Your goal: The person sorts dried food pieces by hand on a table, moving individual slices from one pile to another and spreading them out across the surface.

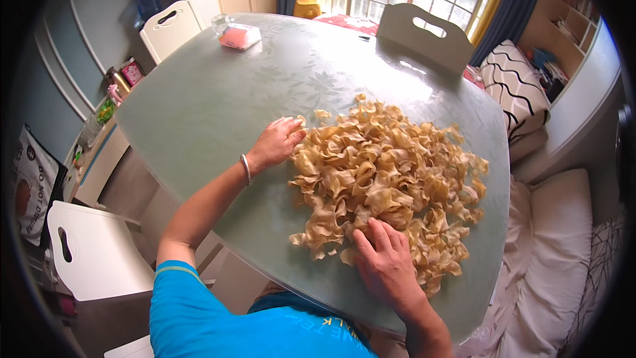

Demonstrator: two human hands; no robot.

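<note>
A broad heap of thin, curled, yellowish-brown dried slices lies on the right half of the table; I cannot tell what they were cut from. At the heap's far left edge is my left hand, a silver bangle on its wrist. Its fingers are drawn together, with a pale slice at their tips. My right hand rests palm down on the near side of the heap. Its fingers are a little apart and touch the slices, and nothing shows gripped in them.
The table has a frosted, leaf-patterned top. Toward its far left edge are a red and white packet and a drinking glass. Pale chairs stand around it. A cushioned seat runs along the right side.
</note>
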